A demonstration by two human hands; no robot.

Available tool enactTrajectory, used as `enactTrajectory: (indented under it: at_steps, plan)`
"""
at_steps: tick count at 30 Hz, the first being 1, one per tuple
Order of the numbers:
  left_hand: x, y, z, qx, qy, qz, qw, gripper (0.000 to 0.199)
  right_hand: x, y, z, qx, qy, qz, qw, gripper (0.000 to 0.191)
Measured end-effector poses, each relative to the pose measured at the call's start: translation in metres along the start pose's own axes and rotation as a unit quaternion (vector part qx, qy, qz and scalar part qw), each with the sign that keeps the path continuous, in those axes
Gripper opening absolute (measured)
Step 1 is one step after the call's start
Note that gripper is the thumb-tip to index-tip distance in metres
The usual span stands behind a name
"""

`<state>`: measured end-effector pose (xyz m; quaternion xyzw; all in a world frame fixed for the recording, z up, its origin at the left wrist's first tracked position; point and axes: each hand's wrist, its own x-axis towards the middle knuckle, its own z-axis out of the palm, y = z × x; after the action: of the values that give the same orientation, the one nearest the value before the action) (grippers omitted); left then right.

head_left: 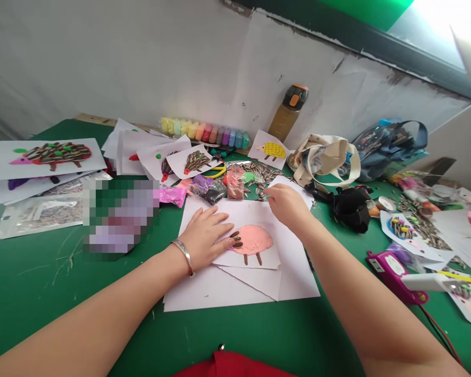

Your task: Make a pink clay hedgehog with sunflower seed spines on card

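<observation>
My left hand (206,235) lies flat with its fingers spread on the left side of a white sheet (220,260). On that sheet is a pink clay body (256,239) with two brown legs and several dark seeds at its left end, by my left thumb. My right hand (286,205) is above the sheet's far right side, at the near edge of a pile of striped seeds (264,172). Its fingers are bent together, and whatever is between the fingertips is too small to make out. More white paper (298,277) lies underneath.
Clay packets (215,189) lie just beyond the sheet. A bottle (288,112) stands by the wall, with a cream bag (325,157) and a black pouch (352,208) at right. Finished seed pictures (55,156) are at left. A magenta device (396,275) sits at right.
</observation>
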<state>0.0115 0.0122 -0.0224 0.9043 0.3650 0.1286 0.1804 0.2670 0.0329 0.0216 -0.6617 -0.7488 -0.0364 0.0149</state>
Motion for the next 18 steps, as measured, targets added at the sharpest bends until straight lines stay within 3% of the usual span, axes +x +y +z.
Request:
enactTrajectory:
  at_steps: [5,15,18]
  plan:
    - [-0.001,-0.001,0.002,-0.004,0.007,-0.001,1.0,0.04,0.021,0.002,0.018,-0.048,-0.015,-0.04,0.998,0.028]
    - [-0.002,0.001,-0.002,-0.011,0.006,0.001,1.0,0.038,0.022,0.0,0.027,-0.063,0.011,-0.047,0.997,0.024]
    - [-0.003,0.003,-0.004,-0.01,0.002,-0.002,1.0,0.038,0.018,0.0,0.025,-0.04,0.051,-0.038,0.997,0.026]
